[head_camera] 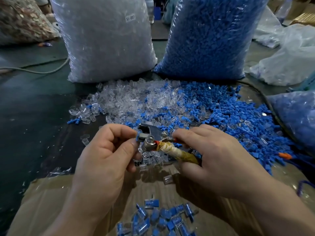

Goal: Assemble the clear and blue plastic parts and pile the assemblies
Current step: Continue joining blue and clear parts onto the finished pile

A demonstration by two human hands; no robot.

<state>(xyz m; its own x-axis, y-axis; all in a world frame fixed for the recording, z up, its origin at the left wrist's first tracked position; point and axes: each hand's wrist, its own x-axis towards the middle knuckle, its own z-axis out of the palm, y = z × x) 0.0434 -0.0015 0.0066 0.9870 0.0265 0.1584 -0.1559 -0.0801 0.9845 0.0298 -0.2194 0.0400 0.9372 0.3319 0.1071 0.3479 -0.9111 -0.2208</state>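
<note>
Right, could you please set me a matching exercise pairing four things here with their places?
Things:
1 bag of clear parts
2 bag of blue parts
3 finished assemblies
4 metal tool

Places:
A nearest the camera, on cardboard
B between left hand and right hand
C back right
D back left

Pairs: 1-D, 2-C, 3-A, 4-B

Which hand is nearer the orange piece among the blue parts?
Right. The right hand lies left of the orange piece; the left hand is farther left.
</note>
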